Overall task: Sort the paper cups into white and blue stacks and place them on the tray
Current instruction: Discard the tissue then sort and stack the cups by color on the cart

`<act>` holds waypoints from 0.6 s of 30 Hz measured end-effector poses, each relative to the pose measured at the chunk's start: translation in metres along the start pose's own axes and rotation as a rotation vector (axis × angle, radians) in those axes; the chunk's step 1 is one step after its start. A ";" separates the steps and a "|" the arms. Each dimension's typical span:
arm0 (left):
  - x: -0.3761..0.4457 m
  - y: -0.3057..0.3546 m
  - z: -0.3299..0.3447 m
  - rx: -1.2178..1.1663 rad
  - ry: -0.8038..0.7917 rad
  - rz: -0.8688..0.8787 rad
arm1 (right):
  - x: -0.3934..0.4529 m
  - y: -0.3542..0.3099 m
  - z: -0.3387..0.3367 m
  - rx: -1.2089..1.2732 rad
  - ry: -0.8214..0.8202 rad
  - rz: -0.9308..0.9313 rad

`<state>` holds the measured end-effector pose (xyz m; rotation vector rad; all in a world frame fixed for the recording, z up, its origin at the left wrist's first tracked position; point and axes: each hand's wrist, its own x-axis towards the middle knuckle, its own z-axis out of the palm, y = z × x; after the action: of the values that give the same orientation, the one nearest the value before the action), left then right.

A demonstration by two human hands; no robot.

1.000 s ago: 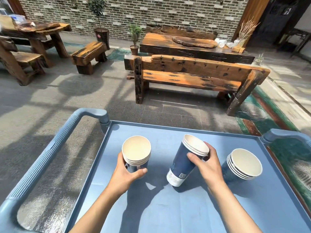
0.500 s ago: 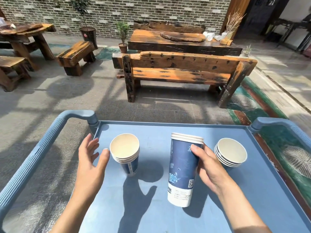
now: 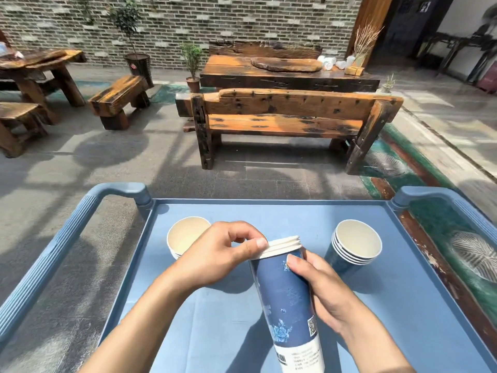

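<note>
Above the tray (image 3: 390, 305), blue cup stack (image 3: 287, 300) near-upright — rims up, right hand (image 3: 320, 292) gripping it, left hand (image 3: 217, 254) pinching the rims.

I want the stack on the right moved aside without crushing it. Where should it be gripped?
Grip the right stack around its blue wall just under the nested rims, coming from its open right side. It tapers downward and leans toward the camera, so the stiff rims stop slipping.

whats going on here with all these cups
A person is sorting paper cups on a blue plastic tray. The right hand holds a tall blue nested cup stack tilted, while the left hand pinches its top rims. Two shorter stacks stand on the tray, one left, one right.
</note>
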<state>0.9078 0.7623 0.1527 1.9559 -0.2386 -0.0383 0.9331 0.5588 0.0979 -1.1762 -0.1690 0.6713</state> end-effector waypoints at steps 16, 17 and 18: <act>0.017 0.010 -0.057 -0.209 0.528 -0.080 | -0.038 -0.002 -0.018 0.273 0.143 0.053; 0.017 0.009 -0.057 -0.179 0.543 -0.075 | -0.041 -0.009 -0.022 0.274 0.170 -0.004; 0.017 0.008 -0.056 -0.144 0.560 -0.066 | -0.044 -0.020 -0.028 0.267 0.194 -0.076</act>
<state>0.9307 0.8070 0.1829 1.7532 0.1928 0.4321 0.9186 0.5075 0.1144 -0.9662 0.0386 0.4927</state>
